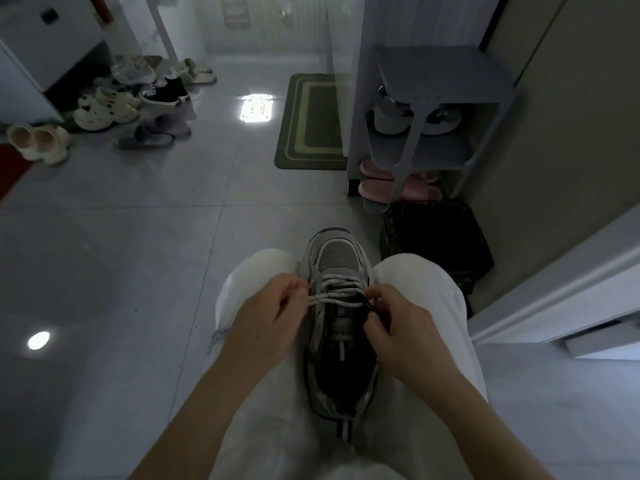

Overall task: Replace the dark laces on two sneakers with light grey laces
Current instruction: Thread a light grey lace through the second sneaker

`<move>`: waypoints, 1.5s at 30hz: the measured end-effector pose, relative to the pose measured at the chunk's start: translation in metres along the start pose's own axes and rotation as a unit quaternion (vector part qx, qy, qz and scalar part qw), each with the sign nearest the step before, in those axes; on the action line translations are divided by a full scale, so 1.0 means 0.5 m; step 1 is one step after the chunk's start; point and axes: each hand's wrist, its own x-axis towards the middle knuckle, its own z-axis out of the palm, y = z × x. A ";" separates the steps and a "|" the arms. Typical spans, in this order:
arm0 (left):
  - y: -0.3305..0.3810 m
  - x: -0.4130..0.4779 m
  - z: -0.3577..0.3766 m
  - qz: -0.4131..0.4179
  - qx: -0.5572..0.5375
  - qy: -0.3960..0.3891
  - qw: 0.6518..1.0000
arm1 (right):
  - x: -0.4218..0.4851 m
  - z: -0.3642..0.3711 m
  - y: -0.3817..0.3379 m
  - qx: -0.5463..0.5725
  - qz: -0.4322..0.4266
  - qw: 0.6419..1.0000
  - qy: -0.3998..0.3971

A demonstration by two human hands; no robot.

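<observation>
My left hand (266,317) sat at the left edge of the sneaker (341,362), fingers curled, pinching a run of the light grey lace (341,289) and holding it out to the left. The sneaker lay between my hands, wedged in my lap between the knees of my white trousers (242,282). Its long axis ran straight away from me, toe far and heel near. The lace crossed only the far rows, towards the toe. The stretch beside the tongue (341,332) was bare, so I judged this shoe roughly half laced. My right hand (398,327) was at the right edge, level with the left, its fingertips pinched on the lace there. I couldn't tell whether the tip was threaded through. Neither hand was nearer the work. The next crossing lay nearer to me than either hand, so both ends would have to come back along the shoe. I couldn't pick out the second sneaker.
</observation>
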 end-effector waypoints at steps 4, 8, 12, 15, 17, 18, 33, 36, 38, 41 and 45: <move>-0.023 0.025 -0.036 -0.001 0.120 -0.026 0.992 | 0.001 -0.001 0.006 -0.010 0.003 1.000 -0.018; -0.018 0.032 -0.057 0.014 0.072 -0.007 0.997 | 0.009 -0.007 -0.018 -0.021 0.005 0.999 0.033; 0.021 0.033 -0.049 0.061 -0.002 -0.020 0.998 | 0.036 0.001 -0.078 -0.044 -0.095 0.994 0.033; 0.039 0.029 -0.046 0.114 0.028 -0.030 0.993 | 0.063 0.010 -0.113 -0.081 -0.179 0.981 -0.005; 0.034 0.027 -0.064 0.114 0.052 0.013 0.992 | 0.084 -0.016 -0.123 -0.062 -0.166 0.983 0.040; 0.025 0.025 -0.077 0.111 0.066 0.037 0.991 | 0.094 -0.035 -0.124 -0.042 -0.148 0.986 0.064; -0.088 0.030 -0.083 0.022 0.180 0.031 0.983 | 0.105 -0.097 -0.230 0.326 -0.088 0.941 0.008; -0.101 0.025 -0.098 -0.021 0.187 0.030 0.982 | 0.122 -0.112 -0.238 0.344 -0.109 0.932 0.018; -0.099 0.019 -0.108 -0.044 0.199 0.039 0.978 | 0.128 -0.117 -0.244 0.348 -0.124 0.929 0.010; -0.063 0.009 -0.112 -0.075 0.108 0.038 0.991 | 0.136 -0.097 -0.242 0.268 -0.142 0.953 0.012; -0.001 -0.001 -0.079 -0.120 -0.123 -0.013 0.985 | 0.139 -0.047 -0.233 0.152 -0.139 0.976 -0.063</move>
